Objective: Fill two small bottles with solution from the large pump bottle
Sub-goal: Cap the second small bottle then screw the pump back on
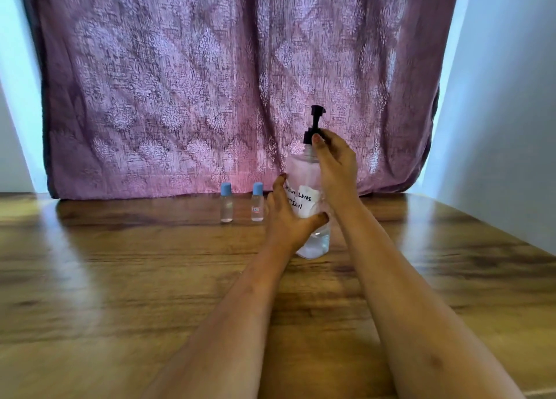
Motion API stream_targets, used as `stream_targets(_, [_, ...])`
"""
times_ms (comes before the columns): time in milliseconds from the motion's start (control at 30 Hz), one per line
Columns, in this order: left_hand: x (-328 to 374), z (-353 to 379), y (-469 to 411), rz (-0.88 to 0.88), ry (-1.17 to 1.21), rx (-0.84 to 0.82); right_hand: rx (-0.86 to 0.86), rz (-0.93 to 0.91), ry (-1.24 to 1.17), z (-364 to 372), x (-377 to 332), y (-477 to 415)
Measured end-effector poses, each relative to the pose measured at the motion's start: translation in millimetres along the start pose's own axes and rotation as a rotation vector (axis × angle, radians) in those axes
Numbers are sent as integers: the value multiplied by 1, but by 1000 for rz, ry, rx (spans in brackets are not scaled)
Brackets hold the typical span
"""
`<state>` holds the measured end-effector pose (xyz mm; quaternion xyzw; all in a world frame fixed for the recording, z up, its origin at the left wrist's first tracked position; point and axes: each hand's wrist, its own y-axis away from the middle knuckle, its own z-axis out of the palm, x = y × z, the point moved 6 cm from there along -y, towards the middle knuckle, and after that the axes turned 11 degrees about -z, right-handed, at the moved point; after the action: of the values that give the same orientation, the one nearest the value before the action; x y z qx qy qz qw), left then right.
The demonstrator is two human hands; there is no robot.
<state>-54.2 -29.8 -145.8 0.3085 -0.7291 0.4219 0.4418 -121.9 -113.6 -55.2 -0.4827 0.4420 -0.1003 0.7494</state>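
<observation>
The large clear plastic pump bottle (310, 206) with a black pump and a handwritten white paper label stands upright on the brown wooden table (120, 278), in the middle and toward the far edge. The left hand (285, 218) wraps around its lower body, thumb in front across the label, and holds it steady. The right hand (334, 163) is higher, with the fingertips closed around the black collar (308, 136) at the neck, below the raised pump head (317, 111). It looks like the collar is being unscrewed, though the fingers hide the thread, so I cannot be sure. To do this step well, the left hand should press the bottle down firmly while the right hand turns only the collar, keeping the bottle vertical so no solution spills. Just to the left stand two small clear bottles with blue caps, the nearer one (257, 203) with a small sticker and the other (226, 203) beside it, both capped. Behind them hangs a purple patterned cloth (210, 82).
</observation>
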Motion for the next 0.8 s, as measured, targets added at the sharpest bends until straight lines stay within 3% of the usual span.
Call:
stream_targets(167, [6, 6, 5, 21, -14, -50, 72, -12, 55, -10, -3, -6])
stream_targets(367, [7, 4, 5, 32, -12, -37, 14, -43, 162, -6, -10, -2])
stream_targets(500, [7, 3, 6, 40, -8, -38, -15, 12, 18, -2, -7, -3])
stream_targets(700, [8, 5, 7, 46, -27, -34, 64, -21, 72, -11, -9, -5])
stream_targets(800, [7, 5, 6, 36, -35, -33, 16, -77, 178, -9, -10, -3])
